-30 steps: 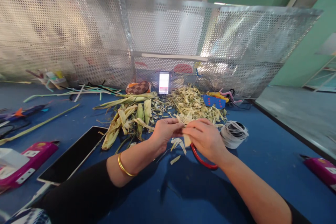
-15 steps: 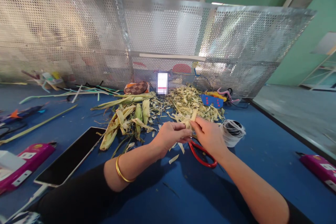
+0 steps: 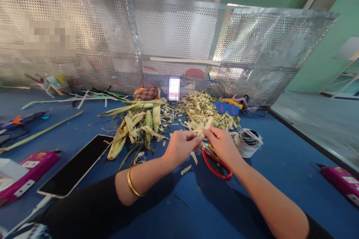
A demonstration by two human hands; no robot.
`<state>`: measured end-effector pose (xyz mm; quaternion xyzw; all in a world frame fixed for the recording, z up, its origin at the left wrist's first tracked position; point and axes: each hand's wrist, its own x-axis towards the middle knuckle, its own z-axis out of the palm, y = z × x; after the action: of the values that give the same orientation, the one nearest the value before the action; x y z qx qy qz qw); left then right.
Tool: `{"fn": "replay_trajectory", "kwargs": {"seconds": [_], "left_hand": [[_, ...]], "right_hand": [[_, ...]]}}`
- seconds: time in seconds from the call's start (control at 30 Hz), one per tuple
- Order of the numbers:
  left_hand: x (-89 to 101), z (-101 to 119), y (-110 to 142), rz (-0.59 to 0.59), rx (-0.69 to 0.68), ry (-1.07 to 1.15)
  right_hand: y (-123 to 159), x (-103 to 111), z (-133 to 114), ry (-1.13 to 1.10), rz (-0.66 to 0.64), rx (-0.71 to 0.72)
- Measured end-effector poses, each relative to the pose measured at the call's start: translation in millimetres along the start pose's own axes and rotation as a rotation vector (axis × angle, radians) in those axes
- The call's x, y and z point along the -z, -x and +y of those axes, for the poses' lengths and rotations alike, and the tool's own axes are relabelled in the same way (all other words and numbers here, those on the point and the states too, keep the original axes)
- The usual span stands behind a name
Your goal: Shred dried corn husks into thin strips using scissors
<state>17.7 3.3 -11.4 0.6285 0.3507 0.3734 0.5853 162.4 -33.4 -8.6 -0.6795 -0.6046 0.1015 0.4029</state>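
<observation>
Both hands meet over the table's middle around a pale strip of corn husk point(image 3: 208, 122). My left hand point(image 3: 181, 146), with a gold bangle on the wrist, pinches the husk's lower left side between thumb and fingers. From the right, my right hand point(image 3: 221, 142) grips the same piece, its fingertips close to the left ones. Part of the husk is hidden by the fingers. Red-handled scissors point(image 3: 217, 174) lie on the table just below the right hand. A heap of shredded husk point(image 3: 196, 109) spreads behind the hands, and whole corn husks point(image 3: 120, 143) lie to the left.
A spool of white cord point(image 3: 248, 144) stands right of the hands. A phone on a cable point(image 3: 75, 168) and a magenta power strip point(image 3: 29, 175) lie left. Blue cut-out pieces point(image 3: 227, 108) sit behind. A perforated metal screen point(image 3: 174, 30) closes the back.
Both hands keep hold of the husk strip. The fingers have shifted slightly, and the left forearm has moved a little to the right.
</observation>
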Motion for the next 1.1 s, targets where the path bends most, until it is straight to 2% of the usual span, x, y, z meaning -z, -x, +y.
{"fn": "replay_trajectory", "kwargs": {"seconds": [0.07, 0.13, 0.23, 0.3, 0.37, 0.5, 0.57, 0.67, 0.77, 0.93, 1.1], "left_hand": [[2.2, 3, -3, 0.049, 0.059, 0.074], [5.2, 6, -6, 0.073, 0.104, 0.124], [9.1, 10, -9, 0.055, 0.123, 0.143], [9.9, 11, -9, 0.044, 0.127, 0.144], [9.3, 10, -9, 0.037, 0.123, 0.136], [6.2, 7, -7, 0.023, 0.065, 0.059], [5.0, 5, -6, 0.011, 0.036, 0.016], [4.2, 3, -5, -0.006, 0.027, 0.007], [4.9, 1, -6, 0.010, 0.032, 0.010], [6.9, -2, -8, 0.012, 0.008, -0.047], [6.1, -2, -7, 0.023, 0.016, -0.038]], "right_hand": [[0, 9, -4, -0.092, -0.063, 0.004], [0, 20, -9, -0.273, -0.189, 0.030], [-1, 34, -12, -0.524, -0.423, 0.035], [-1, 37, -11, -0.602, -0.505, 0.015], [-1, 35, -11, -0.581, -0.425, 0.013], [0, 20, -11, -0.509, -0.032, 0.051], [1, 14, -12, -0.575, 0.026, 0.031], [3, 12, -13, -0.624, -0.016, -0.034], [4, 17, -15, -0.502, -0.092, -0.040], [3, 22, -15, -0.362, -0.300, -0.065], [2, 18, -10, -0.332, -0.315, -0.120]]}}
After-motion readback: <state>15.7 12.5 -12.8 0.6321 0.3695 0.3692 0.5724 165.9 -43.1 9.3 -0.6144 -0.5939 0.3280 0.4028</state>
